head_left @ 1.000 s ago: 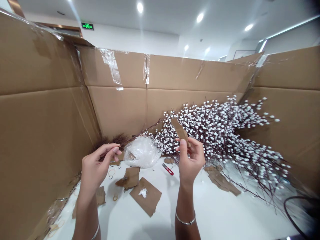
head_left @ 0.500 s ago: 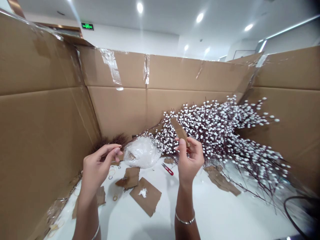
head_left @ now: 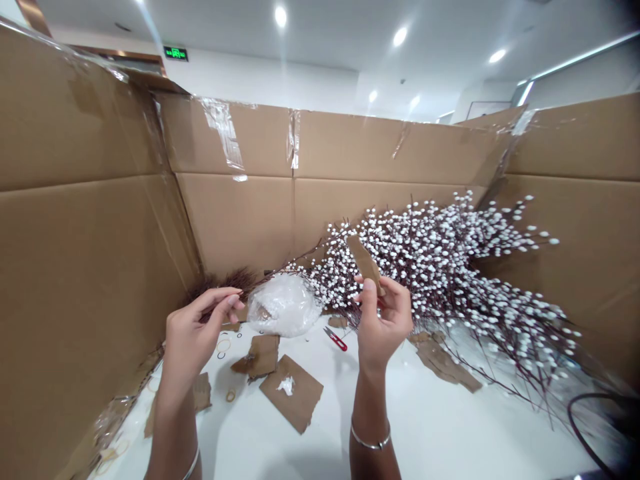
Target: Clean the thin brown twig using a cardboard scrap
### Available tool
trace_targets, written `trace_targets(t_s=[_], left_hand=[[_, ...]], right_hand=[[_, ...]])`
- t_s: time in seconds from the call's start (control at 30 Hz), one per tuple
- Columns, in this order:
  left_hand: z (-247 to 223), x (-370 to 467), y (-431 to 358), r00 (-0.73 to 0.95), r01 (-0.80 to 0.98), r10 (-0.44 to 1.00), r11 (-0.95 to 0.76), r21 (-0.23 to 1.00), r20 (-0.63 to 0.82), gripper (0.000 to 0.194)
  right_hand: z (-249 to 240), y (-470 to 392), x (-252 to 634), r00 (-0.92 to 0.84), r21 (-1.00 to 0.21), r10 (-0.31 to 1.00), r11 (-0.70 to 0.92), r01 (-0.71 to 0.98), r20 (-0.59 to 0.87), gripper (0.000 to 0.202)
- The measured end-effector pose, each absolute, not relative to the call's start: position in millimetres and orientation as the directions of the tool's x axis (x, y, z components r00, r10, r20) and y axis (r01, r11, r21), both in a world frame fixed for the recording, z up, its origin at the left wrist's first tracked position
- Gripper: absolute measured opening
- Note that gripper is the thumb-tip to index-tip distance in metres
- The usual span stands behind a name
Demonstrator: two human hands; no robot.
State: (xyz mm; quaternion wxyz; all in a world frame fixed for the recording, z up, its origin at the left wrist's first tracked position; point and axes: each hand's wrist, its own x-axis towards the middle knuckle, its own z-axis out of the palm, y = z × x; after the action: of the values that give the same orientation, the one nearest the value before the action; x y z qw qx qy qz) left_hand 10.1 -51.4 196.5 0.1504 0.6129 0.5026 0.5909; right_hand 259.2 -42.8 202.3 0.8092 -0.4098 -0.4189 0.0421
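My right hand [head_left: 385, 320] is raised above the table, its thumb and fingers closed on the lower end of a narrow cardboard strip [head_left: 365, 260]. The strip tilts up and to the left, in front of the white-budded branches [head_left: 425, 247]. At the left, my left hand [head_left: 203, 327] is held up with thumb and index finger drawn together in a pinch. Whatever lies between those fingertips, if anything, is too small to make out. A crumpled clear plastic bag [head_left: 285, 305] lies beyond and between the hands. Red thread snips [head_left: 336, 339] lie on the table left of my right wrist.
Tall cardboard walls [head_left: 235, 220] enclose the white table [head_left: 300, 453]. Torn cardboard pieces [head_left: 295, 393] and several rubber bands [head_left: 230, 395] are scattered between and beside my arms. Bare dark twigs [head_left: 230, 279] lie at the back left. A black cable [head_left: 575, 427] loops at the right.
My right hand has shifted slightly to the right, with the cardboard strip still in it. My left hand has stayed almost in place.
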Motion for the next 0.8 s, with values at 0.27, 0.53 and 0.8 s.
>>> trace_targets(t_s=[0.27, 0.53, 0.8], left_hand=[[196.1, 8.4, -49.2, -0.232, 0.407, 0.800, -0.437, 0.802, 0.553, 0.021], [197.9, 3.7, -43.7, -0.302, 0.403, 0.781, -0.416, 0.815, 0.547, 0.022], [199.0, 3.0, -41.6, -0.299, 0.385, 0.787, -0.417, 0.823, 0.539, 0.020]], right_hand=[[207.9, -52.8, 264.6, 0.633, -0.663, 0.472, 0.744, 0.087, 0.613, 0.013], [180.3, -38.0, 285.9, 0.177, -0.820, 0.802, 0.541, 0.188, 0.570, 0.019], [49.4, -11.5, 282.5, -0.230, -0.928, 0.972, 0.135, 0.348, 0.056, 0.019]])
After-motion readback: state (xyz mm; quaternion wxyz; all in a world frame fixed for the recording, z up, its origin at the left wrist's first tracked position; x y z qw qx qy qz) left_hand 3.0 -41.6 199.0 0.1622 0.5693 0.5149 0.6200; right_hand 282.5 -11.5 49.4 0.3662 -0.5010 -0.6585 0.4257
